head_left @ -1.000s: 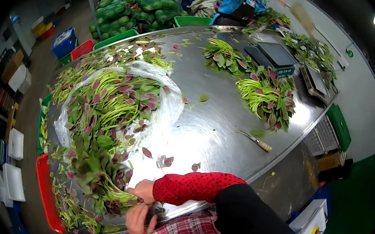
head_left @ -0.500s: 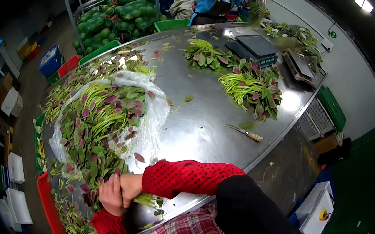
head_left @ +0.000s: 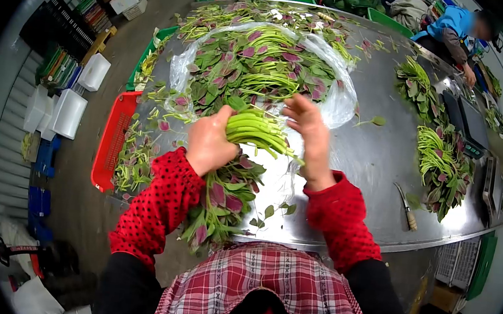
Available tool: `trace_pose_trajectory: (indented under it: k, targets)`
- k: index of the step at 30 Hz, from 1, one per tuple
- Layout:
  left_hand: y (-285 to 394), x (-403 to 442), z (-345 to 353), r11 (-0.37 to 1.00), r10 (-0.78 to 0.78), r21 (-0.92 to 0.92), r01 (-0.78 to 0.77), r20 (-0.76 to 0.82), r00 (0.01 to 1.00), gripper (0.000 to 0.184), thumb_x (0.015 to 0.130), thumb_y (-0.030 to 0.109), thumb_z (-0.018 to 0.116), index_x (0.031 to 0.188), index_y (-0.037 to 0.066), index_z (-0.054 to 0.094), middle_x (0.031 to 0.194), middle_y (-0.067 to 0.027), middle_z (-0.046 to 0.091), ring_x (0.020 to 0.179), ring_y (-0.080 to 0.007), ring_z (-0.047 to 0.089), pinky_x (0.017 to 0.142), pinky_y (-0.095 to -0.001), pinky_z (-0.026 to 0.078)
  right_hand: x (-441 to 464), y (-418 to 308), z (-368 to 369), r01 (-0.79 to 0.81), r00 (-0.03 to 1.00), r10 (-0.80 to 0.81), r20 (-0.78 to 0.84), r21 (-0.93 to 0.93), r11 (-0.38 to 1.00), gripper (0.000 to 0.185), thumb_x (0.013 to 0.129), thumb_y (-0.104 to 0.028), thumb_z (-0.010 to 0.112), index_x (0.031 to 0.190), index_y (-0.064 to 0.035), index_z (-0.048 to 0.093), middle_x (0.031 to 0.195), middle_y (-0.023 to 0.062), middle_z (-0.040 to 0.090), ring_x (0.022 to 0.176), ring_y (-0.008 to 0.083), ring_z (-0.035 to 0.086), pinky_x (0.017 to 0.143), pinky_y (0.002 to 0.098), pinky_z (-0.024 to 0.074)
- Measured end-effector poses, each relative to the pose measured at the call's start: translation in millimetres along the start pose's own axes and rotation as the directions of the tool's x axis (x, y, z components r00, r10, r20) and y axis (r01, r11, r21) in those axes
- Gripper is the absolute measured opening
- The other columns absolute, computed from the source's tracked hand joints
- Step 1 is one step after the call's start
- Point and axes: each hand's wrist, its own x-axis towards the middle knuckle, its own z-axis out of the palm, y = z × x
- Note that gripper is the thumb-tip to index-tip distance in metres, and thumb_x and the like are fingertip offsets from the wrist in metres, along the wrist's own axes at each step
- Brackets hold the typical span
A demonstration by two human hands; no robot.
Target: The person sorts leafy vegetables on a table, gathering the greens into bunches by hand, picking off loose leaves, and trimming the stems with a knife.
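Bunch of greens (head_left: 258,132) at mid-frame, cut stem ends pointing right, purple-and-green leaves hanging below toward the lower edge. Left hand (head_left: 209,143), fingers closed around the stems. Right hand (head_left: 310,135), blurred, fingers parted beside the stem ends; contact cannot be told. Loose sprig (head_left: 269,213) just right of the hanging leaves, on the shiny tabletop (head_left: 373,164).

Directly above the hands, crowding that side: heap of loose greens (head_left: 261,66) on clear plastic (head_left: 338,102), filling upper centre. Scattered trimmings (head_left: 134,166) at centre left, beside a red crate (head_left: 113,139) along the tabletop edge; green crate (head_left: 150,60) higher up.

Right of centre: curved knife (head_left: 406,210), wooden handle downward, well apart from the hands. Beyond it, lower bunch (head_left: 444,165) and upper bunch (head_left: 419,89), then a black scale (head_left: 465,121). Upper right: co-worker in blue (head_left: 452,31), one arm reaching over the tabletop's far edge.
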Motion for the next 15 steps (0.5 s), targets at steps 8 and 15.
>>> trace_pose_trajectory:
  k: [8,15]
  targets:
    - [-13,-6,20,0.989,-0.150,-0.014,0.151,0.007,0.989,0.048,0.061,0.016,0.071,0.106,0.005,0.055,0.075,-0.0209,0.065,0.073,-0.0411,0.064,0.066,-0.0491,0.049,-7,-17,-2,0.168,0.977,-0.196,-0.080,-0.268,0.949,0.033,0.092,-0.024,0.057,0.112,0.0015,0.060,0.101,0.0106,0.065,0.089,0.0184,0.062,0.081,0.0309,0.0476]
    - [-32,-20,28,0.991,-0.075,-0.106,0.079,0.039,0.996,0.037,0.067,0.015,0.070,0.102,0.008,0.059,0.082,-0.0185,0.067,0.078,-0.0383,0.066,0.068,-0.0451,0.052,-31,18,-24,0.072,0.989,-0.017,0.148,-0.374,0.925,0.038,0.092,-0.019,0.056,0.127,-0.0038,0.053,0.121,0.0121,0.059,0.113,0.0237,0.054,0.096,0.0337,0.0409]
